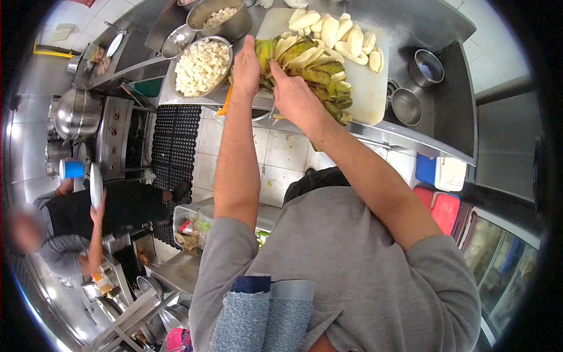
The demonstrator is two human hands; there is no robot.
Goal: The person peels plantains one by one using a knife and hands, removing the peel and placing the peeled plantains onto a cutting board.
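My left hand [246, 67] stands on edge with its fingers stretched out, against the left side of a heap of green-yellow plantain peels [314, 73]. My right hand [293, 97] reaches into the near side of that heap. Its index finger points forward, and the other fingers curl under, so what they hold is hidden. Some peels hang over the near edge of a white cutting board [369, 97]. Peeled plantains [331, 29] lie on the board behind the peels. Left of my left hand is a metal bowl of diced pale pieces [202, 67].
A pot of pale pieces [220, 17] stands behind the bowl. An orange strip [224, 101] shows at the counter edge. Metal bowls [406, 107] sit in the sink at right. At left, another person [70, 234] holds a white plate [95, 186] beside the stove.
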